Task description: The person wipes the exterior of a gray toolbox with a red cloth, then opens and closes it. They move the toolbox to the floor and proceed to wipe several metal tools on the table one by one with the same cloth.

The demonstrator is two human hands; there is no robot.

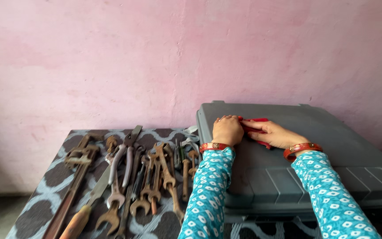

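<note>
On top of the closed grey tool case [288, 163], both hands meet over a red cloth [254, 126]: the left hand [227, 129] is curled into a fist pressing on it, the right hand [274, 133] lies flat, fingers together, across it. Beside the case, rusty wrenches [155, 181], pliers [124, 161] and a file [87, 206] lie on the patterned table cover [36, 203].

No labels, signs or screens before me; the only package-like thing is a closed grey plastic case [288, 172], rectangular with a ribbed lid, lying flat at my right on the patterned table [45, 194], against the pink wall.
</note>
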